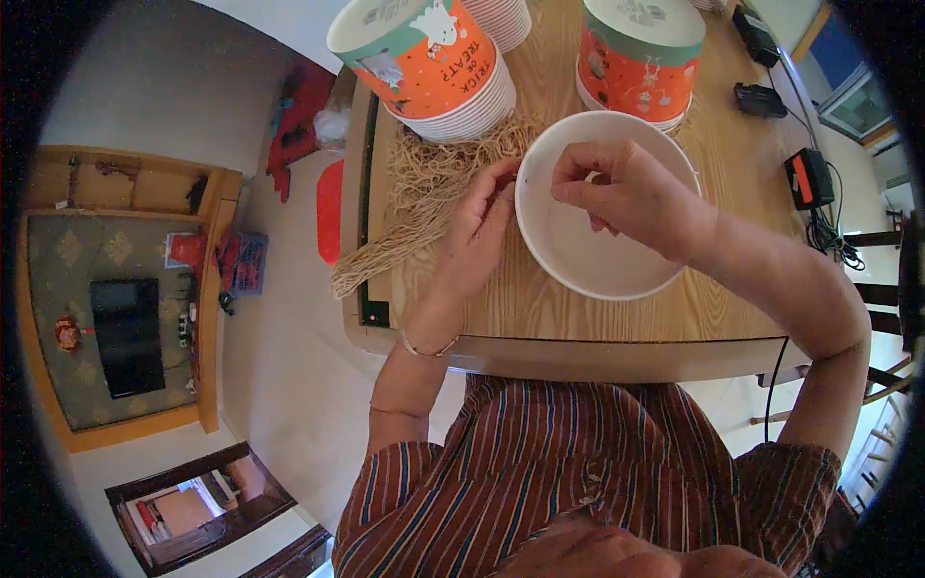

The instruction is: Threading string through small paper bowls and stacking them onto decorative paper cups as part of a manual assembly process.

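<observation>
A white round paper tub (536, 223) stands mouth up on the wooden table in front of me. My left hand (482, 222) is at its left rim, fingers closed against the edge. Over the tub's opening, my right hand (626, 193) is closed in a pinch; whatever it may hold is too small or hidden to name. Beside my left hand lies a bundle of tan cords (414, 207), loosely heaped at the back and trailing over the table's left edge. Behind it, a stack of upturned orange and green paper tubs (434, 67) rests partly on the cords.
Another upturned stack of printed tubs (641, 72) stands behind the white tub. Black adapters (761, 100) and an orange-and-black device (809, 178) with coiled cable lie along the table's right side. A red stool (330, 212) is beyond the left edge.
</observation>
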Motion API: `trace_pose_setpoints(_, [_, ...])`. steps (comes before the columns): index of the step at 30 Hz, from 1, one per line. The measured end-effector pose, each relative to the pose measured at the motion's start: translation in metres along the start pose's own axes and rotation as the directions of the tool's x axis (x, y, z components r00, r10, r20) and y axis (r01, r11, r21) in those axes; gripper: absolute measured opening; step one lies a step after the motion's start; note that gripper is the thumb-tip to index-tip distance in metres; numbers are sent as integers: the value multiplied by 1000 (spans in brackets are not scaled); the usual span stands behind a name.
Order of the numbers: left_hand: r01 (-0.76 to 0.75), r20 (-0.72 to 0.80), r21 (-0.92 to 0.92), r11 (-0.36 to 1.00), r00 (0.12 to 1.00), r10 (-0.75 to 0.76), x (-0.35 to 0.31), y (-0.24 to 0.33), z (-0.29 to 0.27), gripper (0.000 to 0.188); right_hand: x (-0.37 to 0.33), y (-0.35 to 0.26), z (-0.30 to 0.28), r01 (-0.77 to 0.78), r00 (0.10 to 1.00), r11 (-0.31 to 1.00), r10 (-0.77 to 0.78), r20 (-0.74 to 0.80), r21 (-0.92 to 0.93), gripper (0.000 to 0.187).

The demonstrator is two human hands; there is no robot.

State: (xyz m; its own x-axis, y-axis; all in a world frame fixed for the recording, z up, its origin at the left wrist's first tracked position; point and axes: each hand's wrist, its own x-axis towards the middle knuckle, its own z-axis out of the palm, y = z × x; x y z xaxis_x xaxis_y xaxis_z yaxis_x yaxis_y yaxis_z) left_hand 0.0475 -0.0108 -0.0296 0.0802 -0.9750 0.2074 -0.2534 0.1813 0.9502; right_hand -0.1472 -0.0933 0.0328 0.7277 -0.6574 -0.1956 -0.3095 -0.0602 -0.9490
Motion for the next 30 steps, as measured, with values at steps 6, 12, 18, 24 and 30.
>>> trace_pose_setpoints(6, [47,14,-45,998,999,-47,-8,6,12,32,5,6,3,-109,993,991,105,59,79,10])
trace_pose_setpoints(12, [80,2,-98,992,997,-80,-10,10,16,33,6,16,8,-76,997,979,71,33,187,13])
trace_pose_setpoints(18, [105,9,-155,982,994,-105,-11,3,17,34,6,15,8,-94,995,977,88,41,193,15])
trace_pose_setpoints(24, [98,23,-194,976,995,-95,-11,3,17,34,6,15,8,-120,993,973,115,40,195,16])
trace_pose_setpoints(30, [99,12,-186,978,995,-98,-11,4,17,32,7,15,7,-127,992,973,120,48,191,15])
